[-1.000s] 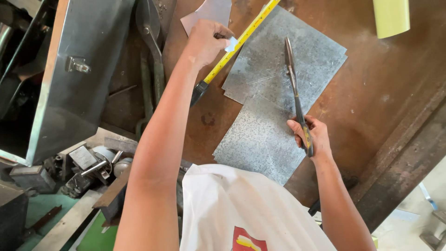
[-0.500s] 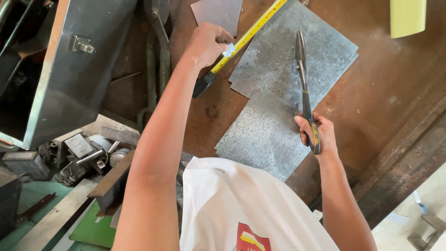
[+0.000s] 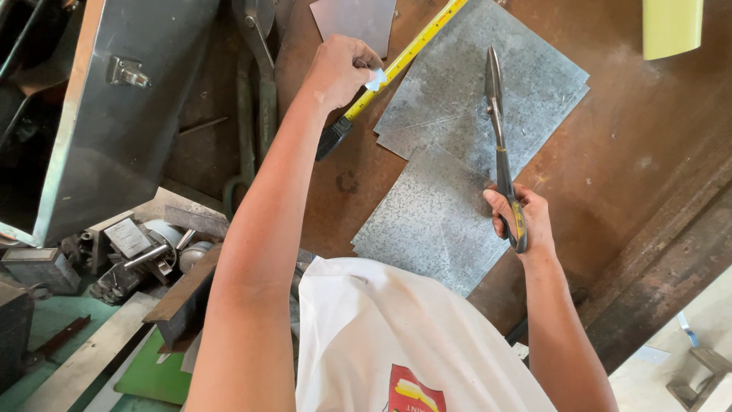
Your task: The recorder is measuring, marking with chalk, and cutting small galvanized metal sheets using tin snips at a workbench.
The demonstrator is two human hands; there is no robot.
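**Snips and tape measure over galvanized sheets**

Since the earlier frames the left hand has slid a little along the tape, and the snips have swung from a slant to nearly upright in the picture, their tips now higher on the sheet.

Head view: the left hand rests on the yellow steel tape measure, which runs diagonally from the upper middle of the picture down to its dark case end near the wrist. Its fingers are curled together over the tape, with a small pale scrap showing at the fingertips; the pictures do not show whether they pinch the tape or only press it down. The right hand is wrapped around the handles of the long grey metal tin snips, fingers closed around the grip. The blades are pressed together and lie flat on the upper spangled galvanized steel sheet. A second, lower galvanized sheet lies just beside the right hand, overlapping the first at its top edge. Both sheets lie on the rusty brown metal table. A smaller plain grey metal piece lies at the top edge, just above the left hand. At the left stands a tilted grey sheet-metal box with a latch, and below it a heap of dark tools and parts. A pale yellow-green object shows in the top right corner.
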